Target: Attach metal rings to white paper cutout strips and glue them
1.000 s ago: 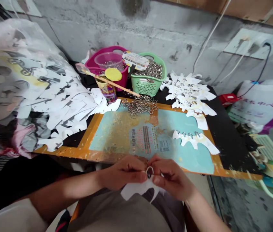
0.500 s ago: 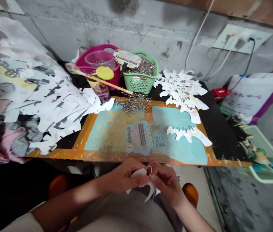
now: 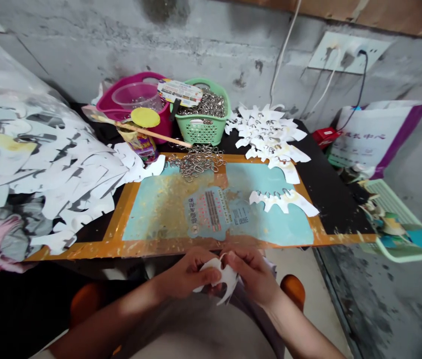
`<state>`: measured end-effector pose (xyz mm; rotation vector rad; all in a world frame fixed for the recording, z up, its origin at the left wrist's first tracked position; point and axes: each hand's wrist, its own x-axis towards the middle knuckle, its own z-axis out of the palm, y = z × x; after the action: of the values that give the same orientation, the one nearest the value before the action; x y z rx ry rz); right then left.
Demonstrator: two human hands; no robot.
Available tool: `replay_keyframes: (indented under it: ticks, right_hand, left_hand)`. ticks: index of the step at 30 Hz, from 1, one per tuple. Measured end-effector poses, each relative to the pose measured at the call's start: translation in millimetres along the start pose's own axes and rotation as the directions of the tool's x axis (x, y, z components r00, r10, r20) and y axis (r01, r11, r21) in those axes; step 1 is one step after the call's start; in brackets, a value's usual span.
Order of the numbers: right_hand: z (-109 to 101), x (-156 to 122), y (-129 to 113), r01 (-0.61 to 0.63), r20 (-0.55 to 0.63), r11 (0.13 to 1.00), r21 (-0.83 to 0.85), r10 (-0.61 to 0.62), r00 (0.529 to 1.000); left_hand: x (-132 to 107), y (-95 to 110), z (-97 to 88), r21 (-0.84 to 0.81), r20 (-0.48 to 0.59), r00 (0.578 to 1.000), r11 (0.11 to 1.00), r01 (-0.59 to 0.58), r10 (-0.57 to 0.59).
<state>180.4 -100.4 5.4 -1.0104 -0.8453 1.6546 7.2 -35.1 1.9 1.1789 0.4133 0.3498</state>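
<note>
Above my lap, just below the table's front edge, both hands hold one white cut-out piece (image 3: 229,279) with curved notches. My left hand (image 3: 186,271) pinches its left part between thumb and fingers. At the upper right of the same piece, my right hand (image 3: 250,271) is closed on its edge. Beyond my hands, a notched white strip with metal rings (image 3: 285,200) lies on the blue mat (image 3: 166,209). A loose heap of metal rings (image 3: 198,162) sits at the mat's back edge.
Many white cut-outs (image 3: 61,164) spill from a clear bag at left. A magenta basket (image 3: 164,117) and a green basket of rings (image 3: 203,129) stand behind a can (image 3: 139,142) with a stick across it. Ringed strips (image 3: 270,132) are stacked at back right. A pale green crate (image 3: 401,199) stands at right.
The white piece has turned between my fingers and shows more of its flat face. My right fingers have shifted along its upper edge. The whole view has swung slightly right.
</note>
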Motion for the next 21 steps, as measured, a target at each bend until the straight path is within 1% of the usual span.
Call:
replay_keyframes:
  ticks: [2,4,6,7,9,11,14,16,17,19,21]
  right_hand:
    - [-4,1,-3,-0.01,0.043,1.0,0.028,0.009,0.999]
    - [-6,2,-6,-0.008,0.061,0.999,0.04,0.006,0.998]
    - [-6,2,-6,0.009,0.041,0.999,0.042,-0.011,0.999]
    - [-6,2,-5,0.019,0.024,0.999,0.05,-0.02,0.999]
    - [-6,1,-3,0.023,0.013,0.998,0.056,-0.024,1.0]
    - [-7,1,-3,0.002,0.046,0.999,0.045,-0.004,0.999]
    - [-11,0,-8,-0.047,0.115,0.999,0.023,0.044,0.992]
    - [-14,-1,-13,-0.057,0.117,0.998,0.0,0.057,0.992]
    - [-14,-2,-16,-0.044,0.099,0.999,-0.022,0.046,0.994]
    - [-14,-4,-22,0.02,0.047,0.995,-0.098,-0.015,0.999]
    - [-12,-8,-30,0.109,0.014,0.966,-0.236,-0.109,0.994]
  left_hand:
    - [2,-1,-1.6,-0.014,-0.026,1.0,1.0,0.017,-0.018]
    - [3,-2,-3.8,-0.064,-0.074,0.996,0.997,0.042,-0.047]
    - [2,-4,-6.1,-0.088,-0.127,0.99,0.995,0.049,-0.06]
    - [1,-4,-7.2,-0.078,-0.137,0.989,0.996,0.051,-0.061]
    - [0,-3,-8.7,-0.03,-0.119,0.992,0.998,0.048,-0.052]
    - [-1,-1,-9.4,-0.021,-0.1,0.994,0.999,0.041,-0.043]
    - [1,0,-8.9,-0.097,-0.139,0.99,0.995,0.021,-0.034]
    - [3,1,-9.1,-0.155,-0.195,0.979,0.987,0.035,-0.065]
    - [4,2,-9.7,-0.185,-0.222,0.972,0.982,0.039,-0.08]
    - [3,5,-12.5,-0.233,-0.266,0.961,0.972,0.014,-0.078]
    - [-1,10,-16.6,-0.196,-0.285,0.958,0.98,-0.028,-0.03]
